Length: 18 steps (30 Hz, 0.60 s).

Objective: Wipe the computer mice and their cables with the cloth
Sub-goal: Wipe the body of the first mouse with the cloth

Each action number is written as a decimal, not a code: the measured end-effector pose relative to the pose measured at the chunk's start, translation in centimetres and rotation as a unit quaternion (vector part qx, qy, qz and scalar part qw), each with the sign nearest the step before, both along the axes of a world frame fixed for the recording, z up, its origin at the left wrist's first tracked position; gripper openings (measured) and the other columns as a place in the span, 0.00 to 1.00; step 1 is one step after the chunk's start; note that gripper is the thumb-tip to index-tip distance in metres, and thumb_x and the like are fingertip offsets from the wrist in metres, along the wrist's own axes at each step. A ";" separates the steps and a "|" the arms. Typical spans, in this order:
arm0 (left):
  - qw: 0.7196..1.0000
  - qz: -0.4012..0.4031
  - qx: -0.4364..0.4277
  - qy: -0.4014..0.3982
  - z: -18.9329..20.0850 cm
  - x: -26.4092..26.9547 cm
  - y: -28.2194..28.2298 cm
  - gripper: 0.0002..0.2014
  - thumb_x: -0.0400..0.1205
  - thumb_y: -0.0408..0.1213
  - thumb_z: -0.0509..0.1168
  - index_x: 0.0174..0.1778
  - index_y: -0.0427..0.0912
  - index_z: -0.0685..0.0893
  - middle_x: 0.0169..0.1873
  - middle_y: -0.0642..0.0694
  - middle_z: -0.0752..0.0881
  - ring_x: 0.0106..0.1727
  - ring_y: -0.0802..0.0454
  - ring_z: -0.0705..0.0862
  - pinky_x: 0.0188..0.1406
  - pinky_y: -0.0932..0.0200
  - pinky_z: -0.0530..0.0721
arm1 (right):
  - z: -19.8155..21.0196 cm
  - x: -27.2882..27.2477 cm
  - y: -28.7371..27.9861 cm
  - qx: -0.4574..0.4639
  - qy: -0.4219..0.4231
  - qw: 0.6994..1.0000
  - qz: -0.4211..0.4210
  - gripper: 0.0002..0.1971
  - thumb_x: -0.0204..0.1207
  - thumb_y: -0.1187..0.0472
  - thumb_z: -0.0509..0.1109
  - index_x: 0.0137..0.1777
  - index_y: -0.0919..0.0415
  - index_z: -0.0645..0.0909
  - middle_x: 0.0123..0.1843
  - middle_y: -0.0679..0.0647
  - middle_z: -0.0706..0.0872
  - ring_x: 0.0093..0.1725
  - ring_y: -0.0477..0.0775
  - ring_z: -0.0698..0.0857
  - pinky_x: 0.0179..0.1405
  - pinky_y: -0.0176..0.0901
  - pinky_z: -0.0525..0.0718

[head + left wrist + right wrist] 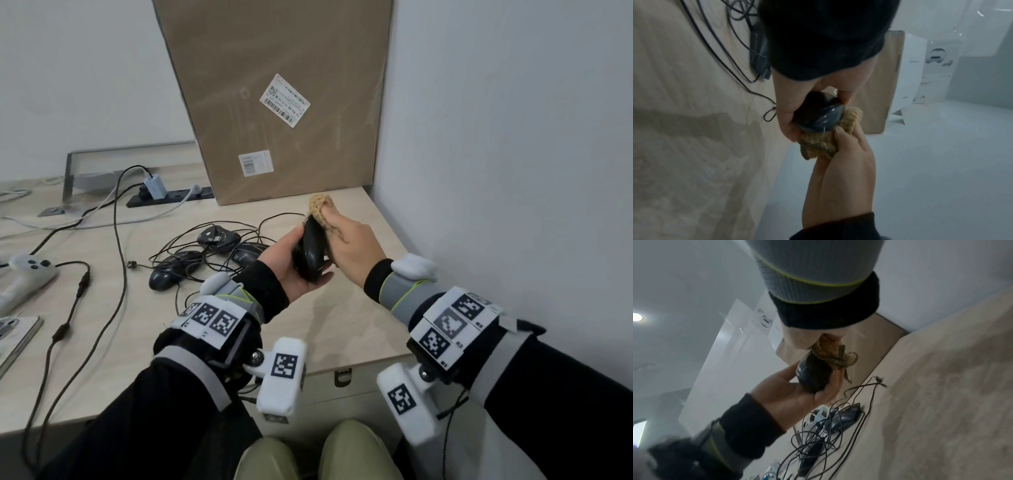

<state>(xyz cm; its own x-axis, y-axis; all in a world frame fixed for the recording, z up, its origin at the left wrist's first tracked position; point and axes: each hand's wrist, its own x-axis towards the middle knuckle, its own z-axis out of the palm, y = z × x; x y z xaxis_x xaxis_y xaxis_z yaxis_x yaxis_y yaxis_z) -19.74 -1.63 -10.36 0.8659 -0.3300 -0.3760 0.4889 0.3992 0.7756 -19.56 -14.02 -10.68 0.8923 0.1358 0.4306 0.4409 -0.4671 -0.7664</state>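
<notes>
While the left hand (pixel 291 265) cradles a black computer mouse (pixel 311 251) above the desk, its fingers curl round the mouse's underside and its thumb lies along the near side; the mouse sits tilted, nose up and away from the person; the right hand (pixel 352 245) grips a tan knitted cloth (pixel 322 205) bunched in its fingers and presses it against the mouse's far, upper flank. From the left wrist view the mouse (pixel 819 113) shows a glossy shell, with the cloth (pixel 823 142) wadded directly under it and the right hand's fingertips (pixel 839 131) touching the shell's edge; from the right wrist view the cloth (pixel 830 350) drapes over the top of the mouse (pixel 813 376), which rests in the left palm (pixel 797 395).

On the pale wooden desk (pixel 342 322), left of the hands and apart from them, lie three more black mice (pixel 191 265) in a tangle of thin black cables (pixel 178 246); one of them lies belly up, its label showing; whether the held mouse's own cable runs into that tangle I cannot tell. A large cardboard box (pixel 284 96) leans upright at the desk's back against the wall; a black power strip (pixel 168 197) with a grey charger plugged in lies to its left; a white controller (pixel 29 274) and a phone (pixel 17 335) lie at the far left edge.
</notes>
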 end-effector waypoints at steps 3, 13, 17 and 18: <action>0.999 0.029 -0.015 -0.002 0.0 0.7 -0.4 0.24 0.86 0.55 0.48 0.69 0.46 0.77 0.61 0.42 0.83 0.55 0.44 0.82 0.51 0.44 0.80 | -0.8 -0.2 0.6 -0.024 -0.004 0.999 0.022 0.25 0.78 0.77 0.54 0.73 0.63 0.73 0.76 0.58 0.73 0.77 0.53 0.70 0.69 0.18 0.57; 0.991 0.090 -0.096 -0.002 1.3 1.8 1.0 0.29 0.85 0.58 0.48 0.51 0.35 0.81 0.38 0.36 0.89 0.39 0.42 0.90 0.40 0.49 0.88 | -1.5 -2.5 0.5 -0.218 -0.136 0.960 0.111 0.29 0.67 0.70 0.50 0.69 0.65 0.78 0.77 0.63 0.70 0.71 0.63 0.77 0.63 0.57 0.82; 0.992 0.070 -0.103 -0.021 1.5 1.6 1.5 0.31 0.85 0.59 0.47 0.66 0.37 0.79 0.46 0.37 0.90 0.48 0.42 0.89 0.46 0.49 0.87 | -2.0 -2.5 0.2 -0.220 -0.206 0.948 0.098 0.28 0.67 0.72 0.54 0.69 0.64 0.78 0.76 0.60 0.73 0.71 0.55 0.76 0.61 0.41 0.78; 0.993 0.071 -0.096 -0.022 1.6 1.6 1.4 0.31 0.85 0.59 0.47 0.69 0.38 0.78 0.54 0.37 0.88 0.55 0.42 0.86 0.49 0.49 0.84 | -2.1 -2.4 0.1 -0.206 -0.205 0.953 0.086 0.30 0.67 0.74 0.57 0.70 0.64 0.76 0.76 0.60 0.73 0.71 0.52 0.75 0.62 0.38 0.76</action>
